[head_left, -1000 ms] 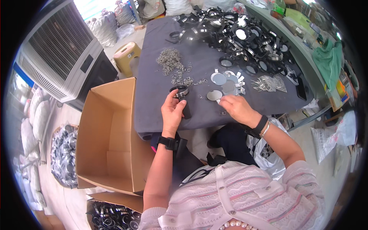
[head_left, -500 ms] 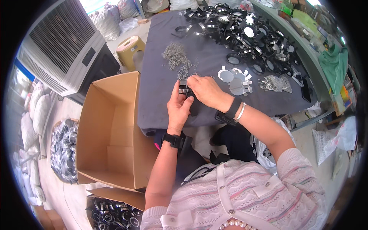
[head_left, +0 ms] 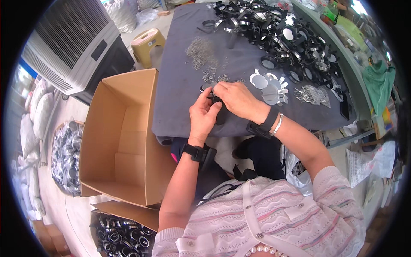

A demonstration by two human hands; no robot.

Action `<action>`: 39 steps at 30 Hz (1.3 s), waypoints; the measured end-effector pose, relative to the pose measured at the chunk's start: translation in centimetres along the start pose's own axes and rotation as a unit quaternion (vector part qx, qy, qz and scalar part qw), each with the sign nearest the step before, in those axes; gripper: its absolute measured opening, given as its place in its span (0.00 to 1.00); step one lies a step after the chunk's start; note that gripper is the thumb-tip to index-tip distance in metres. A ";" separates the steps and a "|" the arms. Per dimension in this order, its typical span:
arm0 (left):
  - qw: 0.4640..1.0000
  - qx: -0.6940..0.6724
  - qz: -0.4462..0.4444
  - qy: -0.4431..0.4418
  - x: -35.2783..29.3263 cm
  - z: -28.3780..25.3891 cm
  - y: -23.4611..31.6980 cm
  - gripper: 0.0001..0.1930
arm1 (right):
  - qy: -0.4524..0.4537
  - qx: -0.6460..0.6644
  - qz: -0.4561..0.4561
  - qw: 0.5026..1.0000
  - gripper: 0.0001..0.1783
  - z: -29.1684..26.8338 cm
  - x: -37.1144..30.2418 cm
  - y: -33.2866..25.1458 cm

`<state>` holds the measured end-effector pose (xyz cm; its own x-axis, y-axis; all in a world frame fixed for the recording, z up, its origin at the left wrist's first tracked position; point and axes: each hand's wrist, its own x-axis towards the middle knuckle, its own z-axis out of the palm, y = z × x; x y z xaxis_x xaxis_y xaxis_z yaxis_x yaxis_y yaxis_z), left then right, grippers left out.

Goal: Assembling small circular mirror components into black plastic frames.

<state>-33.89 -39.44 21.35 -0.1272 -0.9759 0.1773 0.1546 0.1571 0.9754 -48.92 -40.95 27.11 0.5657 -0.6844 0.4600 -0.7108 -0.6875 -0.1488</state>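
My left hand (head_left: pixel 203 116) is closed around a black part (head_left: pixel 220 115) with a round ring end and a flat black tail pointing down, above the table's near edge. The fingertips of my right hand (head_left: pixel 236 99) are pinched together at the ring end; whatever is between them is hidden. Just beyond my hands lies a loose heap of small bent metal clips (head_left: pixel 200 53). To the right of my right hand are flat round silvery discs (head_left: pixel 271 94) with tabs. A plastic bag of thin metal pins (head_left: pixel 314 95) rests farther right.
A large pile of black ring parts (head_left: pixel 274 32) covers the far right of the grey-covered table (head_left: pixel 175 98). An open cardboard box (head_left: pixel 113 141) stands at the left edge, with a box of black rings (head_left: pixel 124 235) below. Behind are a yellow stool (head_left: pixel 147 43) and an air cooler (head_left: pixel 72 47).
The ring end of the black part has turned, and its silver rim shows less. My right fingers remain pinched at it. The whole view has shifted slightly.
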 end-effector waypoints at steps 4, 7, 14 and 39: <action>1.000 0.014 -0.001 0.006 0.1 0.1 -0.1 0.23 | 0.063 0.045 -0.020 0.997 0.08 0.4 -0.3 0.3; 1.000 0.022 -0.001 0.007 0.1 0.1 0.1 0.21 | 0.056 0.032 -0.024 0.998 0.09 0.5 -0.3 0.1; 1.000 0.011 -0.020 0.010 0.2 0.2 0.4 0.18 | 0.022 0.098 -0.005 0.995 0.06 -1.0 -0.1 1.3; 0.998 0.031 -0.021 0.043 0.7 0.6 0.4 0.12 | -0.098 0.155 0.173 0.968 0.05 -3.7 -12.0 2.4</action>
<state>-34.50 -40.01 21.97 -0.0477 -0.9909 0.1262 0.0890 0.1216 0.9886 -58.97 -33.43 24.48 0.4063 -0.8988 0.1644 -0.7292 -0.4274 -0.5344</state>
